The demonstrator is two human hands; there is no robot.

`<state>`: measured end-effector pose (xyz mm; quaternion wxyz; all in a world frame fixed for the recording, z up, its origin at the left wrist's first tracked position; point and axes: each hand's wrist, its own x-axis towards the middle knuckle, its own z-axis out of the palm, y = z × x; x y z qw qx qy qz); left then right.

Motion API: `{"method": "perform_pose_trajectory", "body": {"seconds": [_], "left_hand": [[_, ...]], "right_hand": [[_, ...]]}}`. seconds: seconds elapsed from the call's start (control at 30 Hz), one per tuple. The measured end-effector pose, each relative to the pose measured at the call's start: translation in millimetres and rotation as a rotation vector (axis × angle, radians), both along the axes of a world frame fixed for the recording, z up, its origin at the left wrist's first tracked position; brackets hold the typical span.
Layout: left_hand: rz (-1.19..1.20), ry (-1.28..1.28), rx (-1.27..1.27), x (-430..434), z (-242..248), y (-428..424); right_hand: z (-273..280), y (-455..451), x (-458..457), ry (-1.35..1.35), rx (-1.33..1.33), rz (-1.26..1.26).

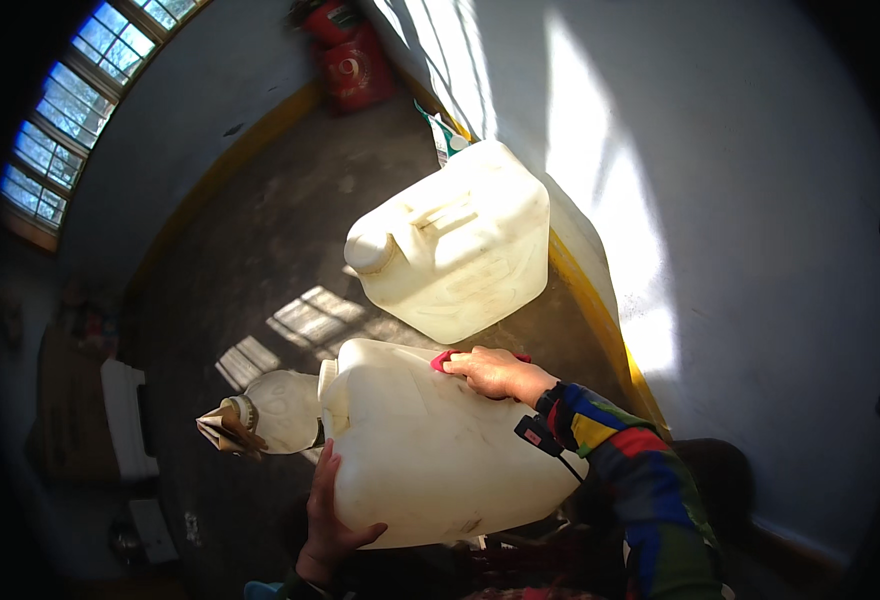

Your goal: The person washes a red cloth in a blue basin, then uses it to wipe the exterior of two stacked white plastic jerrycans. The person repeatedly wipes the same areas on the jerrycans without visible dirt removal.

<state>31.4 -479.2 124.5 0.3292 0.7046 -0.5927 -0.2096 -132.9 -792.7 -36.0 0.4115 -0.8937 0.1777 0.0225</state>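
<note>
A large white plastic jerrycan [425,457] lies on its side close before me, its cap end turned to the left. My left hand [329,517] steadies it at the lower left corner, thumb on one face and fingers along the end. On the upper side, my right hand [489,371] presses a red cloth [446,361] against the plastic. Faint dark smudges mark the near face. Beyond it a second white jerrycan [477,232], also capped, rests on the floor partly in sunlight.
A round clear plastic bottle [286,412] with brown paper [230,431] at its neck stands left of the jerrycan. Red containers [354,67] and a green-and-white package [444,139] are by the wall [747,225]. A cardboard box [72,405] is at far left on the concrete floor [207,285].
</note>
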Motion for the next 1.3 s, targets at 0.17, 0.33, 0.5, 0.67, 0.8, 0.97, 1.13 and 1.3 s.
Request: {"method": "perform_pose_trajectory", "body": {"seconds": [0.17, 0.33, 0.5, 0.67, 0.8, 0.97, 1.13, 1.3], "left_hand": [[-0.012, 0.02, -0.007, 1.7, -2.6, 0.9], [0.034, 0.092, 0.014, 7.4, -4.1, -4.7], [0.028, 0.098, 0.015, 8.2, -4.3, -4.9], [0.031, 0.045, 0.037, 8.8, -2.2, -3.6], [0.025, 0.038, 0.026, 7.2, -0.6, -5.1], [0.006, 0.013, 0.042, 2.6, 3.6, -5.3], [0.002, -0.004, 0.03, 2.1, 4.8, -8.9], [0.002, -0.011, 0.026, 4.6, 3.0, -9.2]], "right_hand": [[7.8, -25.9, -22.2, 0.066, 0.354, -0.399], [57.4, -2.9, -24.8, -0.01, 0.615, -0.278], [46.8, 8.8, -1.3, -0.117, 0.235, -0.204], [-9.0, -2.6, 9.9, -0.055, 0.19, -0.17], [-23.8, -8.2, -3.6, 0.054, 0.131, -0.219], [-17.8, -7.7, -28.3, 0.177, 0.23, -0.238], [-7.9, 3.5, -3.6, 0.104, 0.226, -0.252], [12.9, 10.1, 7.3, -0.069, 0.154, -0.106]]}}
